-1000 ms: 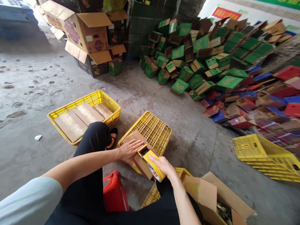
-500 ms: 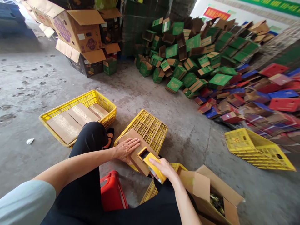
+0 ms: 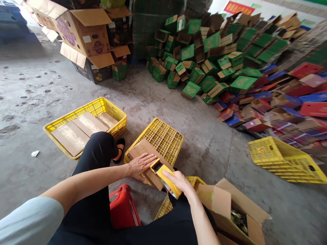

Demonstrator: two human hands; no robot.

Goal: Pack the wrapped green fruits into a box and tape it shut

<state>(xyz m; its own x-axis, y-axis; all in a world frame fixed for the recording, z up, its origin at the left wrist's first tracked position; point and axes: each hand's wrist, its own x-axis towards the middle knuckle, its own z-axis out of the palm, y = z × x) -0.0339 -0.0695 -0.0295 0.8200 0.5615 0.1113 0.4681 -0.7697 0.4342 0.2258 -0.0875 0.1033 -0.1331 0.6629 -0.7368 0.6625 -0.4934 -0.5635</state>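
A flat brown cardboard box (image 3: 143,147) lies on an upturned yellow plastic crate (image 3: 165,134) in front of me. My left hand (image 3: 140,166) presses flat on top of the box, fingers stretched out towards the tape dispenser. My right hand (image 3: 178,181) grips a yellow tape dispenser (image 3: 165,174), its head resting at the box's top close to my left fingertips. A roll of tape shows partly under my right hand. Clear tape on the box's far end catches the light.
Left of my knee, a yellow crate (image 3: 47,131) holds several taped cardboard boxes (image 3: 88,123). A red plastic stool (image 3: 124,207) stands between my legs. At lower right sits an open carton (image 3: 222,204) with dark contents. Beyond are another yellow crate (image 3: 265,153) and heaped green boxes (image 3: 187,52).
My left hand slid back along the box, then forward again towards the dispenser. The right hand keeps its grip on the dispenser. The camera view shifted slightly.
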